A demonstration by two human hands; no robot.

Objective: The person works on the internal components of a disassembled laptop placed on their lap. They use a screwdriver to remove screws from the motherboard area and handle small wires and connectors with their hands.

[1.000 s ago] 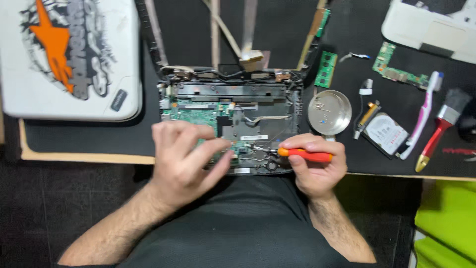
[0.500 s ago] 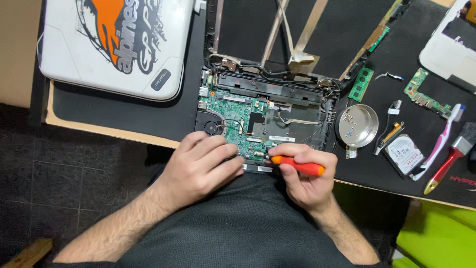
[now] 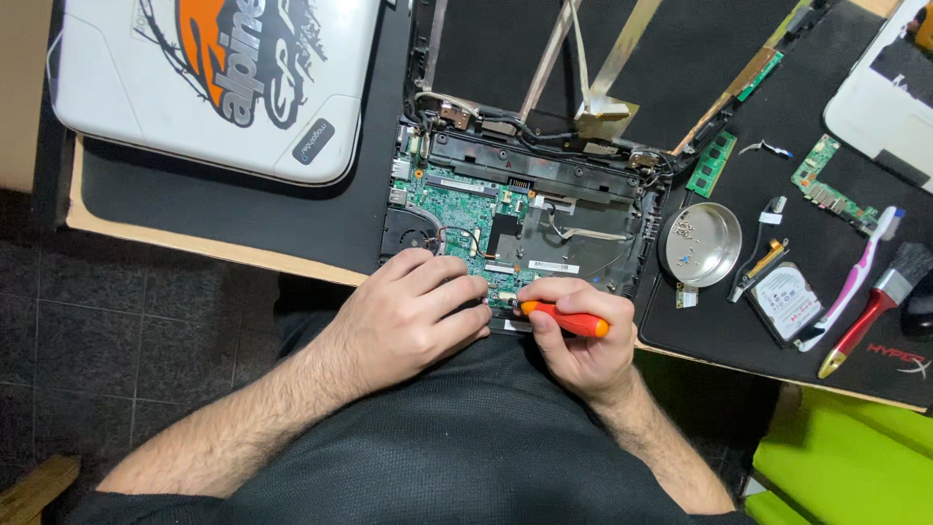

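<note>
Head view: right hand (image 3: pixel 583 335) gripping orange screwdriver (image 3: pixel 566 319), left hand (image 3: pixel 413 316) open on laptop board (image 3: pixel 457 209).

White stickered laptop lid (image 3: pixel 209 78), round metal dish (image 3: pixel 702 243), hard drive (image 3: pixel 785 301), toothbrush (image 3: pixel 855 277), red-handled brush (image 3: pixel 875 306), green memory stick (image 3: pixel 712 163).
</note>
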